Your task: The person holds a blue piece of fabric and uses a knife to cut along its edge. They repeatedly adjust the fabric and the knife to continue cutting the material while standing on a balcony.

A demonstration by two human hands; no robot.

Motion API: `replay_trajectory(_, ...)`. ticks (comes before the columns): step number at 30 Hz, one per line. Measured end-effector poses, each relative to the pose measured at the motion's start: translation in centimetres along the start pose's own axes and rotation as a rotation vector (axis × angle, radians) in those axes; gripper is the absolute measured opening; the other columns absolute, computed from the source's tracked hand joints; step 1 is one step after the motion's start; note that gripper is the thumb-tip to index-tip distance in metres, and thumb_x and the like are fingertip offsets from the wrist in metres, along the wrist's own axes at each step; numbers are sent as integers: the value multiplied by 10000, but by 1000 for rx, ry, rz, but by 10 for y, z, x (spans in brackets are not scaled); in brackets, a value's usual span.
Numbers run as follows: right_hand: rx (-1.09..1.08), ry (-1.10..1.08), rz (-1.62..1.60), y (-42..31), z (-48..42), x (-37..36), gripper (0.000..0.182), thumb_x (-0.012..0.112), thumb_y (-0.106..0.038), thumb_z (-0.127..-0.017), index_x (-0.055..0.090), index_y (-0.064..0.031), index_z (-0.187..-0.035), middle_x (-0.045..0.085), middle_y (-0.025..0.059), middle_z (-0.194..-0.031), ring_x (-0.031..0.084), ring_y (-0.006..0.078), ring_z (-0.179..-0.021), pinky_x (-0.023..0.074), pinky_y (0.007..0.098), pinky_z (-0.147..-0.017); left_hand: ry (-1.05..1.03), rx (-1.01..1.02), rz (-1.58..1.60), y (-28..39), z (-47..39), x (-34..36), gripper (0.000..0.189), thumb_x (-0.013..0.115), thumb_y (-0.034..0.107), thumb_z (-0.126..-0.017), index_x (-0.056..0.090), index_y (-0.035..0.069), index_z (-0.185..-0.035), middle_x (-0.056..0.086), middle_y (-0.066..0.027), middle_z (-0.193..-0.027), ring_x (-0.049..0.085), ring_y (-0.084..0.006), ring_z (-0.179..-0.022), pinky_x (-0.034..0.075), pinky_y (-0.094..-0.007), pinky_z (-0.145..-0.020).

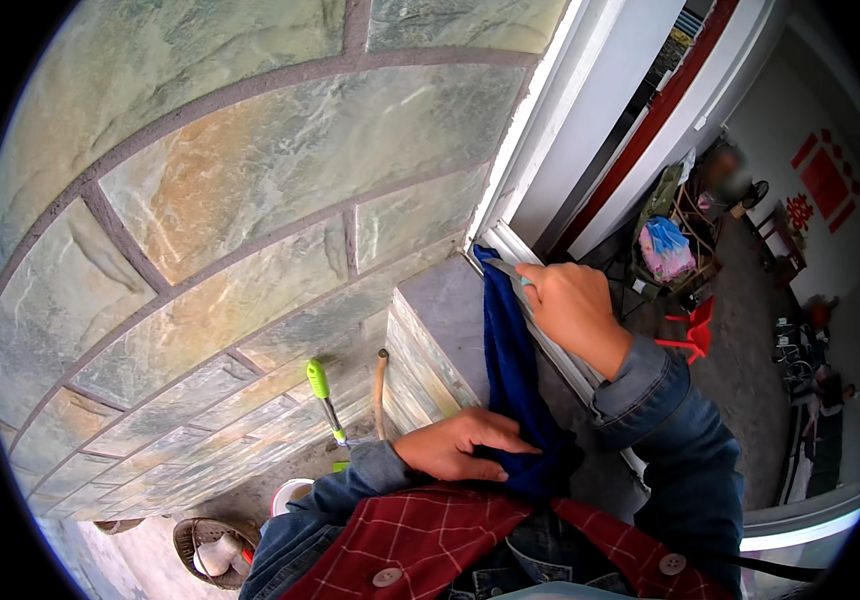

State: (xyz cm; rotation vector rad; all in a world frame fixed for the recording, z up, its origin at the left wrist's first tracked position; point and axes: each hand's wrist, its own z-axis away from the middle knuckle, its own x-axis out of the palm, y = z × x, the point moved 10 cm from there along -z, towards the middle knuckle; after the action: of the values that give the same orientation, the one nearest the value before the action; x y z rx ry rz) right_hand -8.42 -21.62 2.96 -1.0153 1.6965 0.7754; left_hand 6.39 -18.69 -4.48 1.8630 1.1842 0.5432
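Note:
My right hand [572, 307] grips a small knife [505, 267] with a thin metal blade; only a bit of its pale turquoise handle shows. The blade presses on the upper end of a dark blue cloth [509, 360] at the corner of the white window frame's sliding track [527, 259]. Lower down, my left hand [467, 446] holds the bunched part of the same cloth, thumb and index finger spread along it. The cloth lies lengthwise along the grey stone sill [445, 315], beside the track. My other left fingers are partly hidden by the cloth.
A stone-tiled wall [310, 157] rises on the left. Below stand a green-handled tool [319, 381], a wooden stick [380, 390], a white bucket [280, 495] and a wicker basket [194, 529]. Through the window, a red chair [696, 330] and a person [726, 169] are indoors.

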Motion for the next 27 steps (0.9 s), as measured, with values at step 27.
replay_trajectory(27, -142, 117, 40, 3, 10, -6, 229, 653, -106, -810, 658, -70, -1035, 629, 121, -755, 624, 331, -665, 475, 444, -571, 60, -9, -24, 0, 2, 0, 407, 699, 48, -819, 615, -32, -1209, 598, -147, -879, 584, -286, -809, 434, -358, -727)
